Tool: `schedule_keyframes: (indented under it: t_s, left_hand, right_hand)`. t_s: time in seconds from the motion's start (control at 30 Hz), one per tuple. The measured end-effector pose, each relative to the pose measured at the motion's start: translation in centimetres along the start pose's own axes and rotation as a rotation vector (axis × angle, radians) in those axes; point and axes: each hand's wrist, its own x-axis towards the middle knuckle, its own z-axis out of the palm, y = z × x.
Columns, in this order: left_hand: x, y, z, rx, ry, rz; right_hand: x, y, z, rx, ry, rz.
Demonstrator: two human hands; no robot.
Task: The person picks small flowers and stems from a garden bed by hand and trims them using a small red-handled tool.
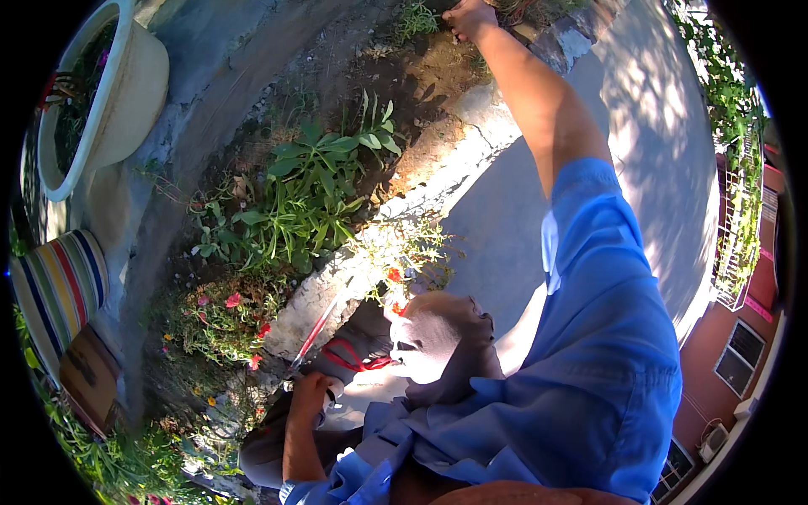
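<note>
My right hand [470, 20] reaches far out over the planting bed [435, 63], fingers bent, beside a small green plant [416, 20]. Whether it grips a stem is not clear. Close to my knee, my left hand [310, 392] is curled at the lower end of a thin red and silver rod-like tool [319, 325]. That tool slants up towards the bed's pale stone edging [315, 303]. A red strap or cord loop [353, 356] lies by my left hand, near my shoe. Broad-leaved green plants [309, 189] grow between the hands.
Red-flowered plants [233, 315] and a trailing plant [404, 249] line the edging. A large pale planter [129, 95] stands at upper left, above a striped cushion [66, 278]. Concrete paving [499, 202] runs along the right, towards a reddish building [701, 366].
</note>
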Motion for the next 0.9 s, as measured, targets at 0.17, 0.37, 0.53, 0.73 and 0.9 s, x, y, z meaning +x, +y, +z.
schedule_keyframes:
  t_s: [0.17, 0.37, 0.53, 0.73, 0.9]
  left_hand:
    - [-0.2, 0.6, 0.2, -0.042, 0.037, -0.012]
    - [-0.2, 1.8, -0.4, -0.014, 0.027, -0.004]
    - [0.2, 0.5, -0.2, -0.024, 0.023, -0.013]
    - [0.1, 1.2, -0.5, -0.01, 0.044, -0.003]
    - [0.3, 0.8, -0.2, -0.054, 0.047, 0.009]
  right_hand:
    - [-0.3, 2.2, -0.9, 0.462, -0.237, 0.12]
    - [-0.4, 3.2, -1.0, 0.913, -0.347, 0.306]
    - [-0.7, 2.9, -0.8, 1.201, -0.414, 0.318]
    - [-2.8, 2.9, -2.3, 1.345, -0.482, 0.281]
    - [-3.6, 3.2, -3.7, 1.345, -0.472, 0.149]
